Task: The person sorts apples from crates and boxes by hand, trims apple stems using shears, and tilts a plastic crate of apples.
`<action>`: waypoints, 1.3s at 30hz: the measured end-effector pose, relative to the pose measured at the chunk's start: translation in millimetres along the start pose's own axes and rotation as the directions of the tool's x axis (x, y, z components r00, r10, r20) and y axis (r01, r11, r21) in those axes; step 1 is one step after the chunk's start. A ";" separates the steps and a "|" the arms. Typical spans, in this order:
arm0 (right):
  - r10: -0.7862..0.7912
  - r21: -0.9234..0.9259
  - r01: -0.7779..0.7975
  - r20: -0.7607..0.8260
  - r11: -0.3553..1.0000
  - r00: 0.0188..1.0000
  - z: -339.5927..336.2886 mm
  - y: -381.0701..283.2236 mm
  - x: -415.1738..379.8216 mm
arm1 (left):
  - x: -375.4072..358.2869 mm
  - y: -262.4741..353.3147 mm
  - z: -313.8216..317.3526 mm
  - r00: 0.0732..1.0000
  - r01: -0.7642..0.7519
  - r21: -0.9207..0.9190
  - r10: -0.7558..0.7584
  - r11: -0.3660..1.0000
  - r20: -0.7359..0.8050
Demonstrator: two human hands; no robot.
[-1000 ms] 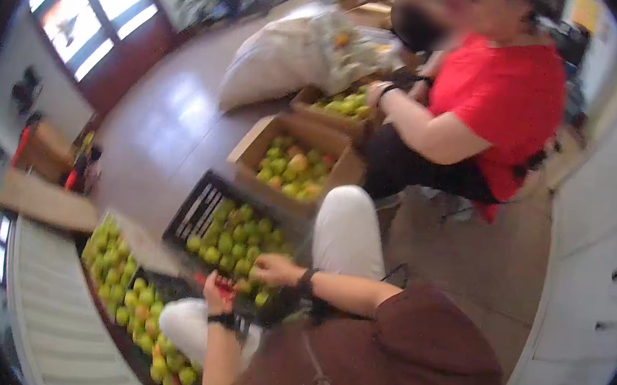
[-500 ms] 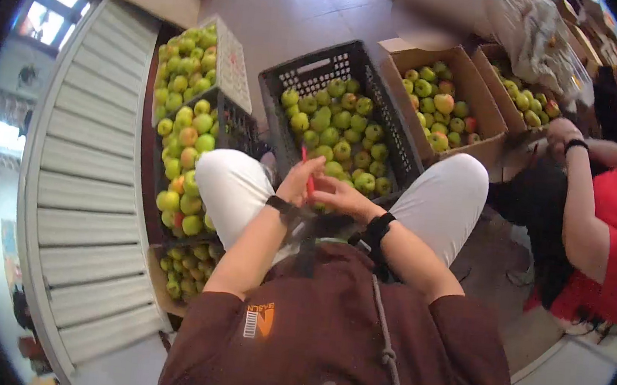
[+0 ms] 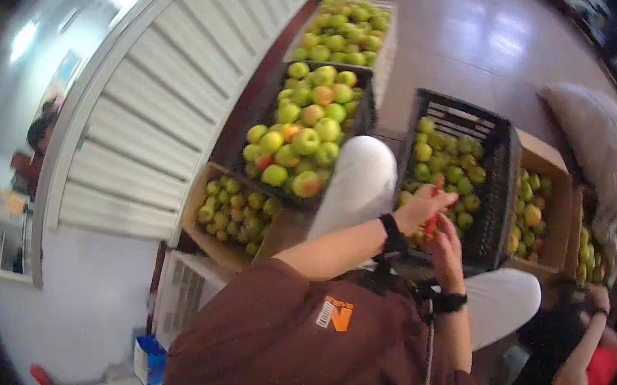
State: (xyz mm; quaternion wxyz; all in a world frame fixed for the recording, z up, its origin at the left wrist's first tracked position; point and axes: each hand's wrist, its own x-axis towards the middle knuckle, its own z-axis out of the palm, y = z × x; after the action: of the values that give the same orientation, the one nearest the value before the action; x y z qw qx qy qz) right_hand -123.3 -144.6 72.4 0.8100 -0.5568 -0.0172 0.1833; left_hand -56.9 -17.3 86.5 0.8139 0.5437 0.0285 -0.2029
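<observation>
My left hand (image 3: 424,209) is closed around a slim red tool (image 3: 432,224), whose exact kind is too blurred to make out. One end of it sticks up past my fingers. Just below, my right hand (image 3: 448,256) has its fingers bent and pinched at the tool's lower end. Both hands are between my knees, above the near part of a black plastic crate (image 3: 499,203). Green apples (image 3: 454,158) lie inside that crate, some of them hidden by my hands.
On the left stand another heaped black crate (image 3: 364,112), a pale crate (image 3: 389,48) behind it and a cardboard box (image 3: 198,215) of smaller fruit. Cardboard boxes (image 3: 560,161) of apples line the right. A person in red (image 3: 600,369) sits close by at lower right.
My view has swung left, so the crates and my hands appear further right. More of the left-hand crates and the white wall show. The red tool is still between my hands.
</observation>
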 end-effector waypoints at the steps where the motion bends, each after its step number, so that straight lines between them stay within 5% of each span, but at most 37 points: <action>1: -0.046 0.006 0.046 -0.005 0.999 0.999 11.4 -17.6 -3.7 | -1.9 8.7 4.2 0.998 -0.062 -0.064 0.063 0.996 0.019; 3: -0.181 -0.006 0.182 0.041 0.983 0.983 19.4 -27.2 1.5 | -15.9 24.7 16.8 0.968 -0.206 0.052 0.212 0.977 -0.133; 5: -0.207 -0.111 0.211 0.048 0.971 0.977 35.8 -44.7 3.7 | -25.9 28.7 19.9 0.884 -0.404 0.294 0.453 0.866 -0.120; 10: -0.089 -0.385 0.079 -0.007 0.920 0.996 48.8 -59.6 3.6 | -50.5 47.0 4.5 0.956 -0.261 0.294 0.288 0.919 -0.051; 13: -0.313 -0.482 0.286 0.026 0.828 0.950 52.9 -48.1 5.1 | -53.3 45.7 -0.6 0.936 -0.348 0.148 0.353 0.926 -0.008; 16: -0.495 -0.505 0.451 0.053 0.736 0.867 73.8 -58.6 6.1 | -73.8 73.7 -1.6 0.867 -0.490 0.239 0.497 0.838 0.032; 19: -0.332 -0.298 0.301 -0.059 0.906 0.941 88.8 -60.9 16.9 | -82.9 82.2 -18.6 0.922 -0.351 -0.141 0.367 0.926 0.119; 20: -0.396 -0.338 0.378 0.019 0.862 0.918 88.5 -51.0 26.5 | -80.6 75.3 -33.6 0.959 -0.259 0.004 0.257 0.966 0.120; 21: -0.422 -0.438 0.412 0.078 0.799 0.903 97.6 -48.5 33.2 | -86.0 81.6 -40.6 0.966 -0.242 -0.028 0.243 0.970 0.087; 23: -0.252 -0.299 0.285 0.144 0.911 0.957 121.2 -48.2 37.0 | -109.4 101.4 -56.9 0.977 -0.211 -0.093 0.214 0.973 0.024; 25: -0.297 -0.293 0.394 0.324 0.871 0.898 145.0 -57.6 41.3 | -134.1 117.7 -72.0 0.978 -0.207 -0.085 0.202 0.975 -0.056; 27: -0.253 -0.484 0.446 0.413 0.753 0.875 140.8 -64.7 43.9 | -144.8 105.2 -117.9 0.849 -0.316 0.473 0.467 0.823 -0.246; 29: -0.173 -0.568 0.379 0.382 0.730 0.908 114.8 -58.8 48.1 | -190.1 137.6 -152.6 0.734 -0.333 0.356 0.477 0.873 -0.482; 30: -0.097 -0.551 0.216 0.237 0.806 0.967 105.2 -60.7 47.1 | -211.6 141.3 -190.9 0.706 -0.141 0.463 0.417 0.875 -0.573; 31: -0.064 -0.493 0.137 0.161 0.859 0.985 87.1 -55.6 48.0 | -229.2 148.3 -217.0 0.599 0.142 0.727 0.526 0.672 -0.604; 32: -0.090 -0.441 0.126 0.101 0.889 0.991 69.1 -46.4 47.6 | -244.3 156.1 -232.4 0.535 0.330 0.764 0.556 0.555 -0.636; 33: -0.070 -0.517 0.078 0.034 0.853 0.997 49.7 -43.4 44.8 | -265.4 135.5 -287.6 0.547 0.339 0.759 0.540 0.556 -0.640; 34: -0.033 -0.534 0.018 -0.018 0.845 0.999 36.5 -42.6 40.4 | -281.3 132.5 -309.4 0.500 0.531 0.724 0.526 0.441 -0.688; 37: 0.012 -0.532 -0.076 -0.123 0.843 0.992 6.3 -29.4 29.2 | -307.5 122.2 -361.3 0.571 0.689 0.721 0.556 0.076 -0.604; 39: 0.036 -0.535 -0.118 -0.162 0.837 0.986 0.2 -22.8 24.0 | -299.6 127.6 -369.4 0.623 0.759 0.640 0.425 -0.124 -0.656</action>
State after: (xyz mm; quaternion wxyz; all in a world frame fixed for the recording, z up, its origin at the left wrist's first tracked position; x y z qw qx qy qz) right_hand -94.6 -144.0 89.0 0.6102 -0.7754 0.0131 0.1623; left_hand -220.9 445.2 127.6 -0.0156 0.9587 0.2815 -0.0369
